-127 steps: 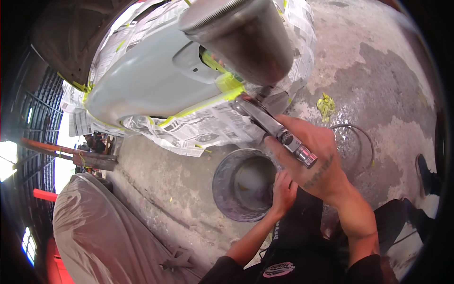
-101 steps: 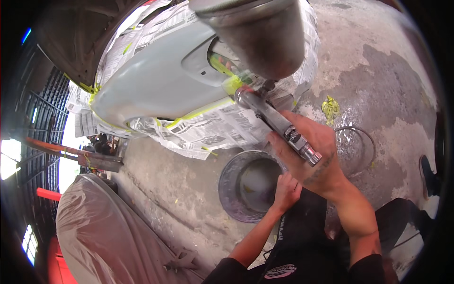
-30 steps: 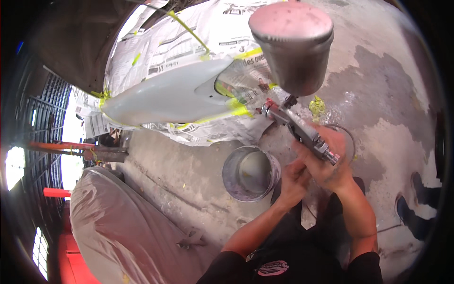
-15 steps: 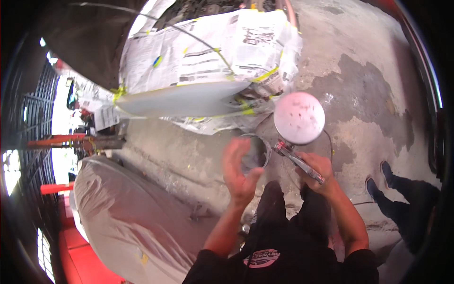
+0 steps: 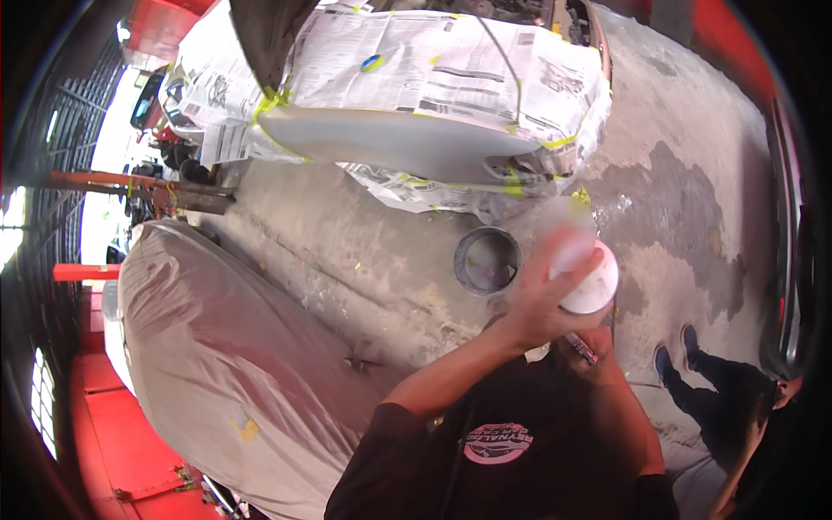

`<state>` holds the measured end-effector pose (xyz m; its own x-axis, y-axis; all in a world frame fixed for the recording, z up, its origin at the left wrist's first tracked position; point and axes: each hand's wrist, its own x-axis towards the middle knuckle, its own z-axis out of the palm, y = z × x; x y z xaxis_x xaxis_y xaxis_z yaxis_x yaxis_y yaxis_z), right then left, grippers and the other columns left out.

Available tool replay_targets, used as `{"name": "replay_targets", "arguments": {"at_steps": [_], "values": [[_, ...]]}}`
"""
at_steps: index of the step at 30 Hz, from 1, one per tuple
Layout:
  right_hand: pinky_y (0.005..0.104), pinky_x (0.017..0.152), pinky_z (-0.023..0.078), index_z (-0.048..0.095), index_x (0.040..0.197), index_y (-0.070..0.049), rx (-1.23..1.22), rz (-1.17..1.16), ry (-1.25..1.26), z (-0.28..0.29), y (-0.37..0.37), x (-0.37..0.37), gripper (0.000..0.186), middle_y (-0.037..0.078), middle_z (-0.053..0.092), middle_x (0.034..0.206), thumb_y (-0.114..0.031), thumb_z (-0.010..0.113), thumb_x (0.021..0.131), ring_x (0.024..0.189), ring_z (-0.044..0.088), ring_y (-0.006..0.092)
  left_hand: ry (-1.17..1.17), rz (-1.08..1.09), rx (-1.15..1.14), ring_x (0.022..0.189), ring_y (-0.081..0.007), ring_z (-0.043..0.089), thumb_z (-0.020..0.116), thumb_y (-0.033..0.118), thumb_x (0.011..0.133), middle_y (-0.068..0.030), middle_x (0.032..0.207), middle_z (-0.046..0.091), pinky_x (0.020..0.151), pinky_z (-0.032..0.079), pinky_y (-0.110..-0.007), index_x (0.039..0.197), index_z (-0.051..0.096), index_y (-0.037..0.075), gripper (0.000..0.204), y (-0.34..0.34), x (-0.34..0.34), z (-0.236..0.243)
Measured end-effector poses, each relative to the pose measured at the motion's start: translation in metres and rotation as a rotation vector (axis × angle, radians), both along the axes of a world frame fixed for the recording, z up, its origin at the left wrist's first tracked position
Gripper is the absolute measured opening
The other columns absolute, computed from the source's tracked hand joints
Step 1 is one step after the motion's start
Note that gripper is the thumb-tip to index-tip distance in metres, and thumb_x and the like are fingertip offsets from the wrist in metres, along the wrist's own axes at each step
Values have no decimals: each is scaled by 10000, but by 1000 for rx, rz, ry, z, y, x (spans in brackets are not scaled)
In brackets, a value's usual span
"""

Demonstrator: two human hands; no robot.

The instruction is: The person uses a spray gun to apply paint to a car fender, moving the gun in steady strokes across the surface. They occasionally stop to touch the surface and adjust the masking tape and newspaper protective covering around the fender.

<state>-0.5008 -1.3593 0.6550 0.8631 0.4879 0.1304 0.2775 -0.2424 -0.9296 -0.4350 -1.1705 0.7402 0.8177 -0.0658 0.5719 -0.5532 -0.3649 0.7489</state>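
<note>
My right hand (image 5: pixel 600 341) is wrapped around the handle of a spray gun (image 5: pixel 581 348), held close in front of my body. On top of the gun sits its round white paint cup (image 5: pixel 596 284), marked with pinkish smears. My left hand (image 5: pixel 548 295) reaches across and grips the cup's near left side, its thumb and fingers around it. A pale blur at the left fingertips is too smeared to make out. Beyond my hands stands a smooth grey car panel (image 5: pixel 390 149), bordered by newspaper (image 5: pixel 416 65) held with yellow tape.
An open round bucket (image 5: pixel 461 276) stands on the concrete floor left of my hands. At the left a car lies under a brown-grey cover (image 5: pixel 234 329). Another person (image 5: pixel 724 381) stands at the right. A thin rod (image 5: pixel 501 43) rises above the newspaper, and red beams (image 5: pixel 87 272) jut in.
My left hand has moved right, from open in the air onto the paint cup. The spray gun has come nearer to my body. The view has shifted, uncovering more of the bucket.
</note>
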Motion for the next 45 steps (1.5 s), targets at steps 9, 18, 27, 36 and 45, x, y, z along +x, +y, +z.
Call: {"name": "replay_targets", "arguments": {"at_steps": [9,18,27,36,45], "values": [[360,710,551,715,1032,-7,-80,-108,128,39,80,-8,132,139,740,916,-20,684,905,775,721,267,40,-71,76,1240,-397,617,948,221,653,-235,1427,538,998,542,-459,1337,694,150,733,64,-7,-7],[399,763,572,675,1268,-50,-82,-39,58,21,75,36,396,158,734,1013,-77,760,882,849,723,353,-160,-73,256,1184,-411,625,932,306,695,-235,1448,557,952,550,-495,1308,706,117,681,86,55,-17],[449,821,565,648,1390,-92,-168,-319,99,-30,24,109,449,201,731,1042,-202,696,957,882,718,403,250,-67,146,1342,-405,524,880,221,829,-249,1609,351,1089,476,-495,1552,460,83,848,60,76,-67],[378,647,482,698,1102,10,-233,-498,359,-24,-5,192,282,122,563,705,-241,711,974,681,495,122,1079,-250,340,1162,-384,652,720,263,969,-211,1302,656,999,522,-451,1421,596,58,512,94,-28,-210],[372,605,452,700,1104,17,-170,-464,317,-37,-1,196,280,95,507,669,-228,721,970,663,452,120,973,-317,446,1122,-418,657,689,288,979,-226,1196,698,969,522,-475,1247,710,34,370,106,-30,-246]]}}
